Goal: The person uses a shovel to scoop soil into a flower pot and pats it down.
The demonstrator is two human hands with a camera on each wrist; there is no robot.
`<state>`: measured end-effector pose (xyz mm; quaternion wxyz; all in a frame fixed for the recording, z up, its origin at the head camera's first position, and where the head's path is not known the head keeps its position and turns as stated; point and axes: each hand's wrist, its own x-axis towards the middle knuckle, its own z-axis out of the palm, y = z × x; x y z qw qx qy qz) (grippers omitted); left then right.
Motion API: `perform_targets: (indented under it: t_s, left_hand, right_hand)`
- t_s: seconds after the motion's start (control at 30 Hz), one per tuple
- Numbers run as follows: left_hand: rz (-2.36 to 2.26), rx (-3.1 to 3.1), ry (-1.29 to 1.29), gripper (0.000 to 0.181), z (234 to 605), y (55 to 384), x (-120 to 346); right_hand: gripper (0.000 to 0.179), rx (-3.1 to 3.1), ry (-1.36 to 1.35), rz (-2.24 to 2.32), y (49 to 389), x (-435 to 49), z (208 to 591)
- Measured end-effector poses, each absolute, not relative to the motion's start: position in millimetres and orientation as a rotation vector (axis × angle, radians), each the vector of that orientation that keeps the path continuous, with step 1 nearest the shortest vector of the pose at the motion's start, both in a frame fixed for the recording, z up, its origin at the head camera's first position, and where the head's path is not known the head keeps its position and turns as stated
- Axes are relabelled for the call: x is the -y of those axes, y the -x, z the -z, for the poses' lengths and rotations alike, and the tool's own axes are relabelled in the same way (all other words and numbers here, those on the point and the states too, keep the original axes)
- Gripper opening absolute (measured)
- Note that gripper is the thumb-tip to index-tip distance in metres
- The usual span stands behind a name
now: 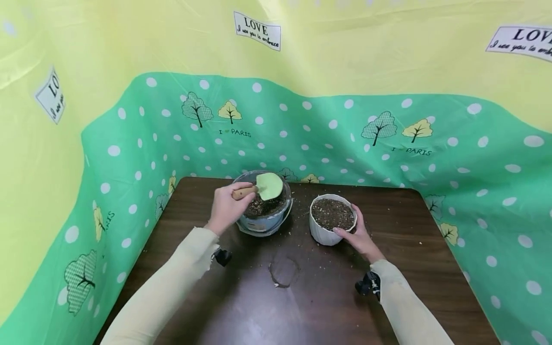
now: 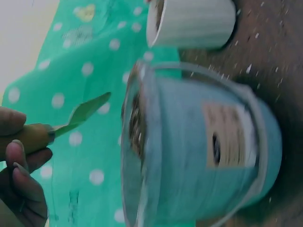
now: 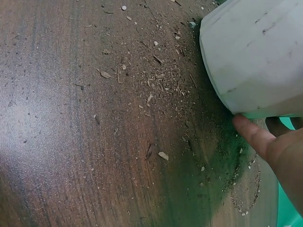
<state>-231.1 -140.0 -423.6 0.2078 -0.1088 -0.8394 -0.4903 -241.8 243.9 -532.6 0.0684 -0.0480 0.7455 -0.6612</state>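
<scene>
In the head view my left hand (image 1: 226, 208) grips the wooden handle of a small trowel (image 1: 270, 186) with a pale green blade. The blade is over the mouth of a translucent bluish bucket (image 1: 260, 225), which holds dark soil. From the side, the left wrist view shows the trowel blade (image 2: 89, 108) raised clear of the bucket's rim. My right hand (image 1: 360, 235) holds a white ribbed flowerpot (image 1: 321, 232) at its right side, thumb near the front rim. Dark soil (image 1: 333, 213) fills the pot nearly to the rim. In the right wrist view, part of that hand is cut off.
Both containers stand on a dark brown wooden table (image 1: 267, 306). A ring of spilled soil (image 1: 280, 284) marks its middle, and crumbs lie near the pot. A green and yellow patterned cloth (image 1: 302, 129) hangs behind and along the sides.
</scene>
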Motion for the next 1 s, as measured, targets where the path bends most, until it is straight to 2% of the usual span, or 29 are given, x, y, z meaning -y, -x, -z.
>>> perform_targets:
  t_s: [0.33,0.7,1.0]
  left_hand:
    - [1.321,2.4,0.146,0.022,432,248,179]
    - [1.077,2.457,-0.022,0.022,452,253,177]
    - [0.875,2.553,-0.005,0.025,459,247,172]
  right_hand:
    - [0.1,-2.25,0.147,1.997,249,-240,532]
    - [0.102,-2.326,0.141,1.955,259,-255,568]
    - [0.104,-2.337,0.13,1.904,260,-255,567]
